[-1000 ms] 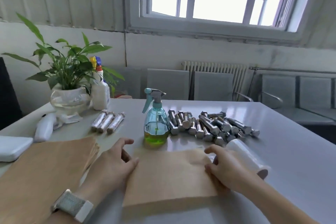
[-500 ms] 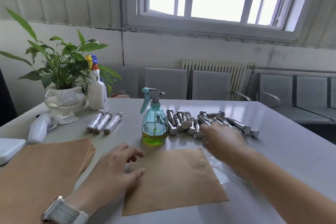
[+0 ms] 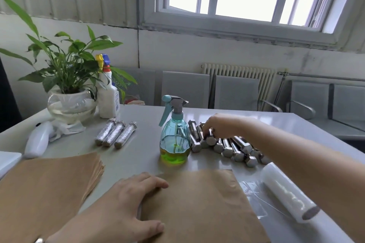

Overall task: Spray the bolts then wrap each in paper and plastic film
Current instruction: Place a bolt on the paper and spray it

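A heap of steel bolts (image 3: 229,145) lies on the grey table (image 3: 142,124) right of a teal spray bottle (image 3: 174,140) holding green liquid. My right hand (image 3: 221,126) reaches into the left end of the heap, its fingers curled over a bolt (image 3: 210,139). Whether they grip it is not visible. A single brown paper sheet (image 3: 199,207) lies in front of me, and my left hand (image 3: 126,201) rests flat on its left edge. A roll of plastic film (image 3: 286,195) lies to the right of the sheet. Three wrapped bolts (image 3: 116,134) lie at the back left.
A stack of brown paper (image 3: 45,193) lies at the near left. Behind it stand a potted plant in a glass bowl (image 3: 71,104), a white spray bottle (image 3: 107,94) and a white handheld device (image 3: 38,140). Grey chairs (image 3: 237,92) and a radiator line the wall.
My right hand left the film roll, crossed to the bolt heap and now reaches its left end. My left hand stayed at the sheet's left edge. The camera moved closer.
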